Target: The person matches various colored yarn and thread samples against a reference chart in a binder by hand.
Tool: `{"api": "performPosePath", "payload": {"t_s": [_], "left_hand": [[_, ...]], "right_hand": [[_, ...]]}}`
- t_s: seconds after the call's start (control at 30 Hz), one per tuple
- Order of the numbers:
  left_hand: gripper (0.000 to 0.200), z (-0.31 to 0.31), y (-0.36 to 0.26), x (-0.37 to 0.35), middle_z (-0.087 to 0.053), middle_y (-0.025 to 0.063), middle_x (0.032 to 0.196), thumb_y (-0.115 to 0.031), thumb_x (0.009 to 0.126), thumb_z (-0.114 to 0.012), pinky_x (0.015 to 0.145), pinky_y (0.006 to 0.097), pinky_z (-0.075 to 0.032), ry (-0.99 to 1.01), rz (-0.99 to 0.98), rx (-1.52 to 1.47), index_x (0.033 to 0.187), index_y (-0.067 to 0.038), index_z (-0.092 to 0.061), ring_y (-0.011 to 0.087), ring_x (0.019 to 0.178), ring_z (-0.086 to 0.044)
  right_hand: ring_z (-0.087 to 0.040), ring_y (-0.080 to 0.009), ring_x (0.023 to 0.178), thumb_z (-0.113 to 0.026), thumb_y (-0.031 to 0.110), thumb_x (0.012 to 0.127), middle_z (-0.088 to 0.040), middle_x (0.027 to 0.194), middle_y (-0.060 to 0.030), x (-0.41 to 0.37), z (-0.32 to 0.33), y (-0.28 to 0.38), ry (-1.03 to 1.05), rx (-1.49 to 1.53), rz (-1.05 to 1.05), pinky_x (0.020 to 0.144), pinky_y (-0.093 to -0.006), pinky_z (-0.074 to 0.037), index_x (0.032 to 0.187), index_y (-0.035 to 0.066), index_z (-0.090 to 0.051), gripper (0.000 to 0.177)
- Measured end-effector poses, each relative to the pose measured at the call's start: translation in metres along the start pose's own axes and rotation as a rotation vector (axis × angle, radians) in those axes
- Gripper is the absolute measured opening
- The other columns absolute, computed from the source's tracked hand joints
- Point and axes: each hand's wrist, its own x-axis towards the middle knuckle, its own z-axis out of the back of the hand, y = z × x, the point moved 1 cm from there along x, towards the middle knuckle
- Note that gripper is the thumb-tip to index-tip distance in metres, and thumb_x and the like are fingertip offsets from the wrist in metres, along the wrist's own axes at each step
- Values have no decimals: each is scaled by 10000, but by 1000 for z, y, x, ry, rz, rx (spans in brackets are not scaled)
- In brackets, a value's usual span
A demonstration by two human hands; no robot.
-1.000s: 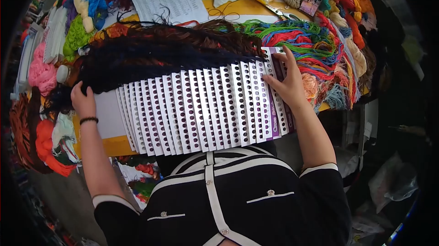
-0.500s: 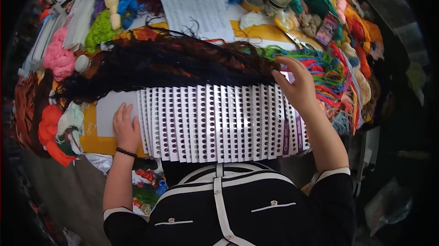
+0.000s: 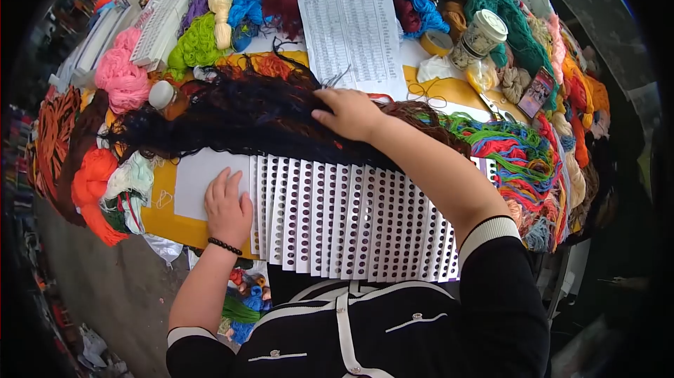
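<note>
A long bundle of dark navy and brown thread (image 3: pixel 260 115) lies across the upper edge of a row of overlapping white punched cards (image 3: pixel 358 216). My right hand (image 3: pixel 349 115) rests on the middle of this bundle, palm down with its fingers stretched over the strands. Flat on a plain white sheet (image 3: pixel 196 180), my left hand (image 3: pixel 228 211) sits just left of the cards with its fingers spread. Dark round holes run in columns down the cards. My right forearm passes over their upper right part and hides some of them.
Behind the thread lies a printed list (image 3: pixel 354 34). A paper cup (image 3: pixel 479 40), a tape roll (image 3: pixel 437 42) and scissors (image 3: pixel 497 108) are at the back right. Multicoloured skeins (image 3: pixel 516 150) fill the right; pink yarn (image 3: pixel 123 73) and a small jar (image 3: pixel 162 96) are left.
My right hand has moved left from the right end of the dark thread to its middle. My left hand stays on the white sheet beside the cards. The view has shifted.
</note>
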Motion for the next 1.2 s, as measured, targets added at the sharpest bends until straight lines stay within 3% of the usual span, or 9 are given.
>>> {"api": "performPosePath", "payload": {"t_s": [0.3,0.47,0.7,0.8,0.87,0.97,1.07,1.13,1.2], "left_hand": [[406,1,1,1,-422,142,1287,-106,800,-526,1008,445,-294,32,4,-18,1200,-56,-478,339,1185,-377],[413,1,0,1,-412,138,1296,-101,800,-524,1013,446,-284,48,30,-38,1208,-58,-475,336,1193,-369],[413,2,0,1,-409,145,1299,-97,802,-518,1015,453,-280,46,33,-32,1211,-58,-473,342,1195,-366],[422,1,7,1,-419,162,1288,-95,794,-522,1015,453,-284,28,-2,-34,1211,-54,-471,359,1185,-374],[439,-6,8,2,-435,191,1268,-80,774,-537,1012,453,-290,16,-28,-63,1206,-47,-471,381,1171,-386],[479,-22,22,1,-435,185,1286,-72,748,-556,1016,460,-290,-46,-95,-5,1219,-63,-472,376,1174,-397],[426,-25,26,3,-415,194,1303,-72,802,-500,1022,451,-282,-19,-92,10,1223,-20,-460,376,1196,-374],[414,-24,21,2,-411,193,1308,-69,828,-475,1025,440,-280,-26,-138,3,1238,-15,-449,373,1202,-367],[403,-25,24,2,-404,191,1318,-77,858,-457,1033,432,-272,-19,-101,29,1255,-9,-440,366,1214,-356]], "right_hand": [[-575,-331,985,-557,308,857,-621,1034,-166,1,14,-35,-142,19,4,863,-387,-449,1082,11,-586,373],[-516,-316,1088,-536,308,870,-556,1179,-143,-5,1,-43,-157,-91,31,921,-386,-413,1105,17,-584,377],[-493,-314,1115,-539,303,867,-524,1217,-120,-6,-5,-39,-143,-146,-31,930,-387,-409,1122,40,-585,370],[-531,-331,1044,-554,294,848,-564,1123,-155,-7,-5,-44,-129,-54,34,897,-404,-431,1069,37,-593,342],[-573,-337,930,-597,312,790,-607,955,-157,-22,7,-36,-365,-67,84,811,-417,-465,903,35,-612,300],[-586,-349,894,-613,291,777,-631,921,-177,-73,45,-22,-408,255,-116,792,-423,-467,982,38,-630,326],[-605,-333,854,-588,281,794,-645,879,-162,-146,83,-32,-398,293,-164,781,-402,-473,927,60,-661,268],[-614,-320,842,-582,280,790,-648,875,-159,-204,103,-50,-533,175,-265,771,-396,-478,917,65,-667,264],[-620,-313,837,-593,289,771,-652,878,-151,-261,125,-76,-589,178,-528,749,-403,-487,919,70,-671,275]]}}
